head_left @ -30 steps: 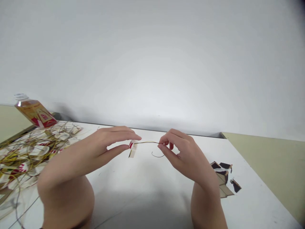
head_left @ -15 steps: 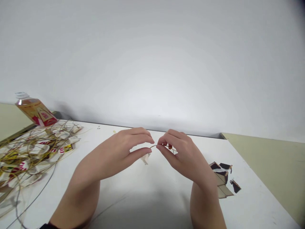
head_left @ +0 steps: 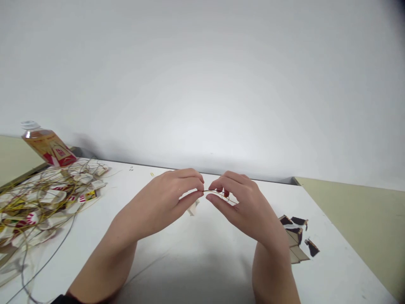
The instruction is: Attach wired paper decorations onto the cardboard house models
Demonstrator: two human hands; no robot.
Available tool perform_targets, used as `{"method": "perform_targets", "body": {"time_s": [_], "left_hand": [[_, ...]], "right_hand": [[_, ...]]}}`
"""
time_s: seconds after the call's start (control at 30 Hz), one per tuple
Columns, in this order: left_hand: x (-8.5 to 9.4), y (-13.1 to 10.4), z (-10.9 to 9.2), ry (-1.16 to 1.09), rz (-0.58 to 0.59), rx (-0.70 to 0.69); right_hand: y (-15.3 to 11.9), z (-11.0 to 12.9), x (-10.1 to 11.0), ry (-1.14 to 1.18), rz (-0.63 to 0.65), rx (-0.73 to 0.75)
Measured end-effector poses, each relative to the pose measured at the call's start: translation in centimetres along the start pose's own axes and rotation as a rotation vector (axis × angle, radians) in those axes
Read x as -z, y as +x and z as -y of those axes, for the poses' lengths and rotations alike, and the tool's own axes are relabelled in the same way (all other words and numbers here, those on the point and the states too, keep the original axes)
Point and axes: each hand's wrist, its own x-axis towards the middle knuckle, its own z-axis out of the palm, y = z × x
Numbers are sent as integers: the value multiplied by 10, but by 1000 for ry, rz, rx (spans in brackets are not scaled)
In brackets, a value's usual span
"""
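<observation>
Over the middle of the white table, my left hand pinches a thin dark and yellowish cord between thumb and fingertips. My right hand is close by on the right, its thumb and index finger parted around the cord, and its other fingers curled near a small loop of it. Whether those curled fingers grip the cord is hard to tell. A small whitish piece hangs or lies just below my left fingertips, partly hidden by them.
At the left is a tangled heap of cords and white tags, with a tilted orange drink bottle behind it. Dark and beige flat pieces lie on the right. A pale wall stands behind.
My left fingertips have closed on the cord and moved slightly up and right. The right thumb has dropped away from the index finger, letting go of the cord there.
</observation>
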Motion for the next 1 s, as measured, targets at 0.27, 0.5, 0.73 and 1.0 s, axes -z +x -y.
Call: {"method": "perform_targets", "body": {"time_s": [0.27, 0.5, 0.73, 1.0], "left_hand": [[6, -3, 8, 50, -63, 1], [9, -6, 13, 93, -120, -36], [11, -7, 14, 100, -137, -62], [12, -7, 13, 96, -136, -53]], "right_hand": [[-4, -6, 8, 2, -10, -57], [-6, -9, 13, 47, 105, -142], [-5, -11, 12, 23, 133, -130], [-7, -8, 14, 98, 158, -126]]}}
